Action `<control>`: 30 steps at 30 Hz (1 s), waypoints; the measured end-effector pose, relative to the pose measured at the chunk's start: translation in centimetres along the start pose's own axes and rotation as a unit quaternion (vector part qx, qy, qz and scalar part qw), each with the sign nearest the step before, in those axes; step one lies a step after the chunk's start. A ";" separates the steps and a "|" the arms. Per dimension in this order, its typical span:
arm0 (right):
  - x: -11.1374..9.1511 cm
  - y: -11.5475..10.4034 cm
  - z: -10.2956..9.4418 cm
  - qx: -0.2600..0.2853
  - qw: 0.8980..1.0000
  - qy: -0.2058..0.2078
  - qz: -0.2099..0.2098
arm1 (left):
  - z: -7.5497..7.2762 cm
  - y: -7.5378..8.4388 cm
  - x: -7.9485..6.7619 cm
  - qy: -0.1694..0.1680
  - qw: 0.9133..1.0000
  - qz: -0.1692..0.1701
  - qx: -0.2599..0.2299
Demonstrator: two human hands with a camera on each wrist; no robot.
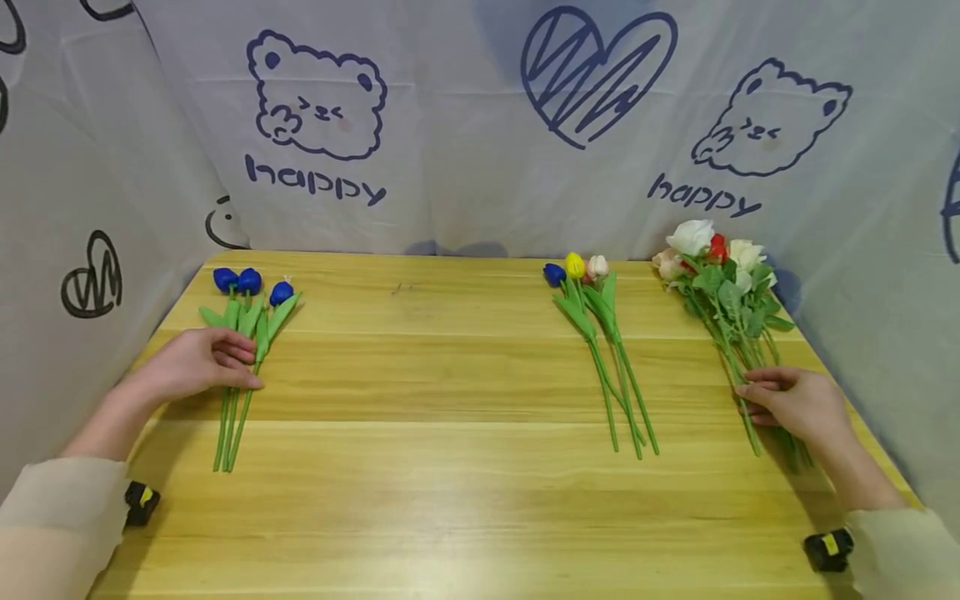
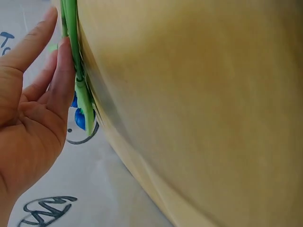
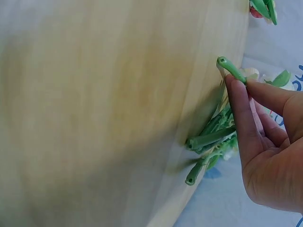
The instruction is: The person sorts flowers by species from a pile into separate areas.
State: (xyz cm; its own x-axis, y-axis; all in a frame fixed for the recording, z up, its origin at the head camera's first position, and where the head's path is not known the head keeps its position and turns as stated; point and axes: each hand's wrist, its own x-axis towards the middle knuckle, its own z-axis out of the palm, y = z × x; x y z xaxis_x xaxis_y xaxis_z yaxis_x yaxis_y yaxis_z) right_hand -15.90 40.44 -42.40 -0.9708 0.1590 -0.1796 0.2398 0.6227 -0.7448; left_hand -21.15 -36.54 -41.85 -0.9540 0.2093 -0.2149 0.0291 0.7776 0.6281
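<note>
Several blue tulips (image 1: 250, 282) lie at the table's left, green stems toward me. My left hand (image 1: 201, 363) is over their stems; in the left wrist view its fairly straight fingers (image 2: 60, 75) touch or nearly touch the green stems (image 2: 72, 38). On the right lies a bunch of roses (image 1: 692, 237) with white, red and pale pink heads. My right hand (image 1: 804, 406) pinches one rose stem (image 3: 231, 69) between thumb and fingertips, its cut end pointing out. Other rose stems (image 3: 208, 139) lie below that hand. Which head the pinched stem bears is hidden.
Three tulips (image 1: 575, 267), blue, yellow and pale pink, lie right of the middle on the wooden table (image 1: 420, 500). A pale cloth (image 1: 465, 167) with drawn bears and hearts hangs behind and at the sides. Black wrist devices (image 1: 828, 550) sit by both sleeves.
</note>
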 end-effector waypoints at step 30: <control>0.1 0.1 -0.3 0.027 0.999 -0.037 -0.002 | -0.3 0.0 -0.3 -0.016 0.999 -0.015 -0.034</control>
State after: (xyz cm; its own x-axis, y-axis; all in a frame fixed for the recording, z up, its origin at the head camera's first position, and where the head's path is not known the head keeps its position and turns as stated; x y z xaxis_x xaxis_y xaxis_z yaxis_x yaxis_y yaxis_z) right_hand -15.99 40.77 -42.32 -0.9700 0.0992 -0.2217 0.2374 0.5801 -0.7792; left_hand -20.97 -36.77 -41.52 -0.9441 0.2066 -0.2570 -0.0201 0.7418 0.6703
